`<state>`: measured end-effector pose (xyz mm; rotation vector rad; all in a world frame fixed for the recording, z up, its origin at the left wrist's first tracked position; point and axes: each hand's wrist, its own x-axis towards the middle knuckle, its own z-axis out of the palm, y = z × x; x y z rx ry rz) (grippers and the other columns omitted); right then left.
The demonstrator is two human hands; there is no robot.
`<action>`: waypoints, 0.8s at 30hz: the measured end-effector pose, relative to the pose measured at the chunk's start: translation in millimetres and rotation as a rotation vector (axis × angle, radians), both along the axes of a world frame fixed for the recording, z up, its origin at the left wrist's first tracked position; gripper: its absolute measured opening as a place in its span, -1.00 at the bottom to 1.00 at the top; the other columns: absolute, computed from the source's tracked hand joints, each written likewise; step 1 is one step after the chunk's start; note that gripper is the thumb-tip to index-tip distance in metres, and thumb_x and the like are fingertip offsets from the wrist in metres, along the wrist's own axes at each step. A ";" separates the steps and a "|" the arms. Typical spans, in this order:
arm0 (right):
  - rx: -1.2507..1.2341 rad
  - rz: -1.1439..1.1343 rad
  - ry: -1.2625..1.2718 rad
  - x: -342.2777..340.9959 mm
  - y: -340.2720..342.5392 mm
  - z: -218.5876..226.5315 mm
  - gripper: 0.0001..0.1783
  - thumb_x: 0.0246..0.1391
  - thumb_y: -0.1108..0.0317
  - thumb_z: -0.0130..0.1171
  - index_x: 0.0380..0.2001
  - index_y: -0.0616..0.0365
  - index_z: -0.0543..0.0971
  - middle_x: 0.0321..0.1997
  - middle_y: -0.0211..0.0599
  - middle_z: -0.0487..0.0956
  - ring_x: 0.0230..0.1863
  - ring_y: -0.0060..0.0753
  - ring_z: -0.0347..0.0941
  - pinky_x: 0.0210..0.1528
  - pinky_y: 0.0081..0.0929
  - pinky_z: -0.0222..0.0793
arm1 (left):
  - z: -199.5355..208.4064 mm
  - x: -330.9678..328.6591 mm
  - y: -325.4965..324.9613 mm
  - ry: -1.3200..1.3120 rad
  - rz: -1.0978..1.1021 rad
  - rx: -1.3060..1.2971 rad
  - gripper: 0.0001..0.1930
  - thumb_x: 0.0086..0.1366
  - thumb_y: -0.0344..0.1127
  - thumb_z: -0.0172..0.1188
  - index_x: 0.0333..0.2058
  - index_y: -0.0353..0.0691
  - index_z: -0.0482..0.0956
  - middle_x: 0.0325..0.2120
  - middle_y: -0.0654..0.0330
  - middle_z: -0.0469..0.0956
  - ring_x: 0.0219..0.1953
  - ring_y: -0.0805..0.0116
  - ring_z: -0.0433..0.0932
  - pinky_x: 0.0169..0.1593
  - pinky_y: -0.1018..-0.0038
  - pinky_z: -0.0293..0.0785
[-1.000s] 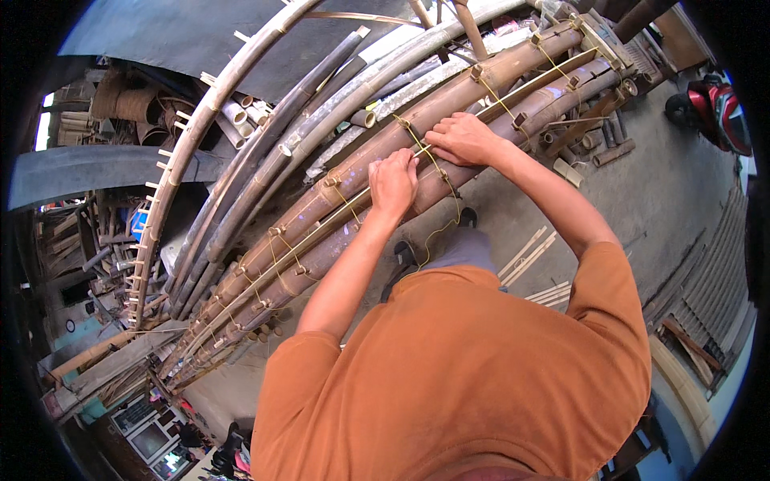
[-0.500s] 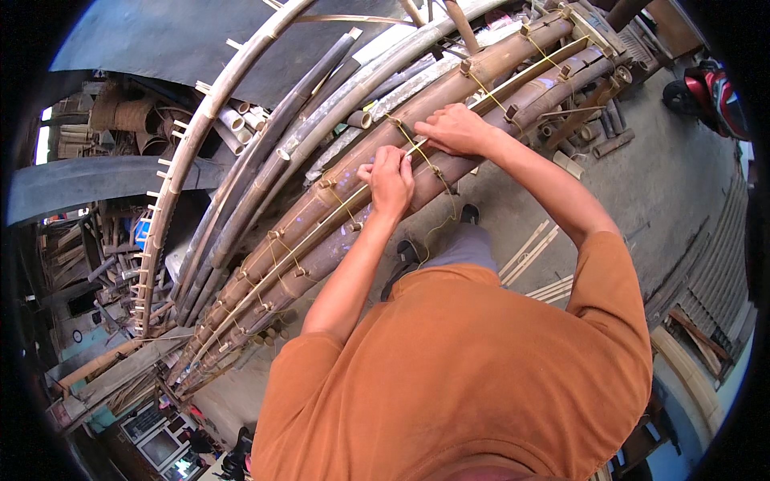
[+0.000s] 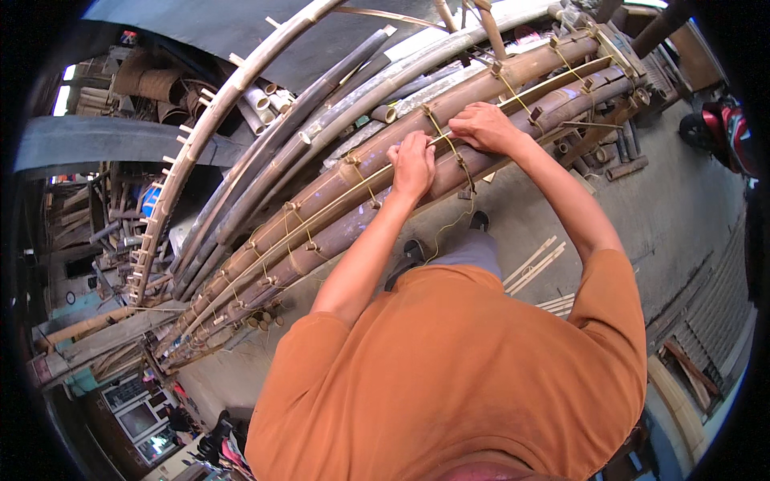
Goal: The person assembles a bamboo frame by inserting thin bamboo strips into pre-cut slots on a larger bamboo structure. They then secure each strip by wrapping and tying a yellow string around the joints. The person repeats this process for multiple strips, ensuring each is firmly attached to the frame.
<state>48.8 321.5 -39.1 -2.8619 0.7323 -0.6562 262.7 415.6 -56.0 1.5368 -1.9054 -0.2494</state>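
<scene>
Two thick brown bamboo poles, an upper one (image 3: 337, 180) and a lower one (image 3: 337, 240), run side by side from lower left to upper right. Between them lies a thin pale bamboo strip (image 3: 321, 215). Yellow cord (image 3: 458, 159) is looped across the poles at pegs. My left hand (image 3: 412, 167) is closed over the strip, fingers curled down on it. Just to its right, my right hand (image 3: 484, 127) is closed beside a cord loop, knuckles up. Its fingertips meet the strip's line, but what they grip is hidden.
A curved pole with short pegs (image 3: 192, 144) arches at the left. More long poles (image 3: 321, 120) lie beyond the work. Pale strips (image 3: 536, 264) rest on the floor to the right of my feet. A red motorbike (image 3: 726, 132) stands at far right.
The whole view has shifted, the poles appearing farther right. My right fingertips have come down closer to the strip and to my left hand, which stays on the strip.
</scene>
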 end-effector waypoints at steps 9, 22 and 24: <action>0.016 -0.183 -0.020 6.6 17.5 -2.2 -0.75 0.12 0.08 0.16 -0.40 0.00 0.47 -0.50 -0.26 0.55 -0.32 -0.10 0.54 -0.19 -0.19 0.40 | 32.1 143.5 80.4 -0.010 0.264 0.296 -0.76 0.35 -0.25 0.07 -0.10 -0.20 0.58 -0.28 -0.04 0.63 -0.15 0.02 0.60 0.02 0.16 0.40; 1.872 -0.323 -0.848 177.5 226.2 -16.8 -0.68 0.27 0.05 0.07 -0.09 -0.01 0.57 -0.22 -0.47 0.58 -0.25 -0.60 0.47 -0.14 -0.55 0.41 | 2.3 138.9 80.5 -0.053 0.087 0.399 -0.70 0.27 -0.15 0.16 -0.03 -0.02 0.54 -0.27 0.08 0.64 -0.12 0.08 0.55 -0.01 0.02 0.15; 2.143 -0.535 -1.381 186.1 235.5 -19.8 -0.69 0.28 0.00 0.02 -0.15 -0.07 0.57 -0.30 -0.52 0.51 -0.29 -0.62 0.42 -0.16 -0.53 0.39 | -3.9 142.0 79.8 -0.054 0.090 0.359 -0.69 0.26 -0.14 0.16 -0.04 -0.03 0.54 -0.25 0.09 0.63 -0.10 0.10 0.54 0.02 0.01 0.13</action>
